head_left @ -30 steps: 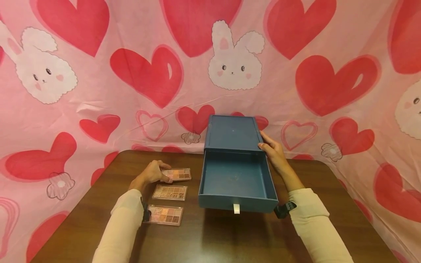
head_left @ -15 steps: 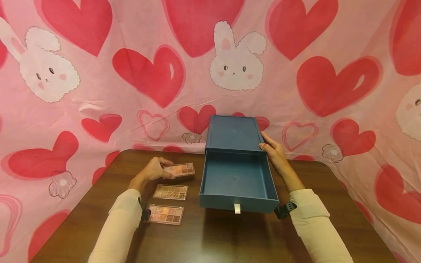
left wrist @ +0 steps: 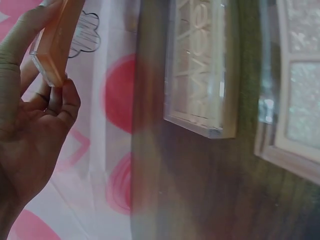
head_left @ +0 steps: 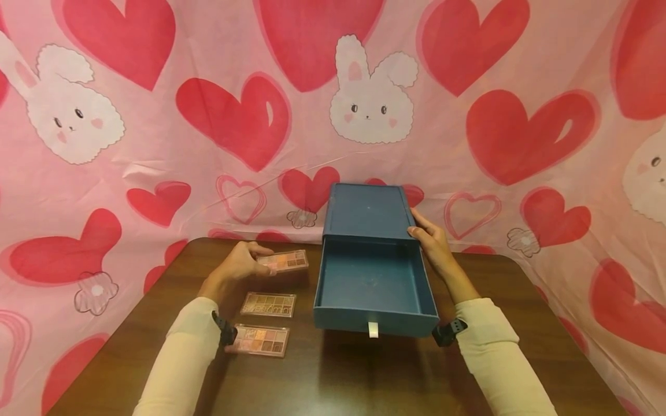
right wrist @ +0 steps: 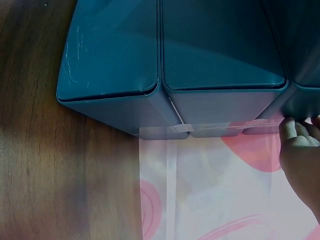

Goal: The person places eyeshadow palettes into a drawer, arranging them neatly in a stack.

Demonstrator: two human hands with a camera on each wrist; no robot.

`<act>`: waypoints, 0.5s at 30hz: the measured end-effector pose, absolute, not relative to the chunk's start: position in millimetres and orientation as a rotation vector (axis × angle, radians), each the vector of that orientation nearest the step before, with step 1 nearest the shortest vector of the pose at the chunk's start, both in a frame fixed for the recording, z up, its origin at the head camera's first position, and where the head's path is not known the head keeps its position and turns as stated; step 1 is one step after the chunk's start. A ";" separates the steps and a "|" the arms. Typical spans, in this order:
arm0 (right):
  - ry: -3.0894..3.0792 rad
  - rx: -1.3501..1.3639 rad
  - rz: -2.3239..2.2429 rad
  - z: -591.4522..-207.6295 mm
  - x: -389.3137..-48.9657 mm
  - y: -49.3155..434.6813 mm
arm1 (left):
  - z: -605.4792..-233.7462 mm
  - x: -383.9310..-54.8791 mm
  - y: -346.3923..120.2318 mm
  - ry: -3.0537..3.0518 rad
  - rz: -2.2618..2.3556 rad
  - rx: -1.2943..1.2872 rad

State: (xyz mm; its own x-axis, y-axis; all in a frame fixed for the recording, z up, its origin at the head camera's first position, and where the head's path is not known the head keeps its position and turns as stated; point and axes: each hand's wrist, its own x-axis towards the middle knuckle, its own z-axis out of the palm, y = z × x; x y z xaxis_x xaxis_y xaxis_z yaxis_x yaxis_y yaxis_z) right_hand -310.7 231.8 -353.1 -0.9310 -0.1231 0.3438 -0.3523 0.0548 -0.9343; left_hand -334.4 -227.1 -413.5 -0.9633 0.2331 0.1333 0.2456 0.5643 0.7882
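Observation:
In the head view, my left hand [head_left: 241, 263] pinches a clear-lidded eyeshadow palette [head_left: 287, 262] by its left end, thumb in front and fingers behind. The palette is raised a little over the table, seen edge-on in the left wrist view. Two more palettes lie flat nearer me: a middle palette [head_left: 269, 304] with lettering on its lid, and a near palette [head_left: 260, 340]. My right hand [head_left: 434, 242] rests at the upper right edge of a blue drawer unit [head_left: 369, 211], thumb on the top corner, fingers along the side. The unit's top drawer [head_left: 372, 283] is pulled out and bare inside.
A white pull tab [head_left: 373, 330] hangs on the drawer front, which juts toward me over the brown table [head_left: 291, 384]. Stacked lower drawers [right wrist: 112, 55] show in the right wrist view. A pink heart-and-rabbit cloth [head_left: 312, 133] hangs behind the table.
My left hand has lifted the far palette off the table and moved it slightly away from me. My right hand and the drawer unit stay where they were.

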 end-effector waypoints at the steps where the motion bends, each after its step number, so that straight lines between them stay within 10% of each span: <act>1: -2.151 0.492 1.988 -353.0 -311.1 232.1 | -411.4 -333.9 -226.4 -2.758 -1.419 -0.422; 15: -2.159 0.498 1.996 -351.9 -311.5 232.3 | -377.1 -326.9 -223.5 -2.648 -1.684 -0.523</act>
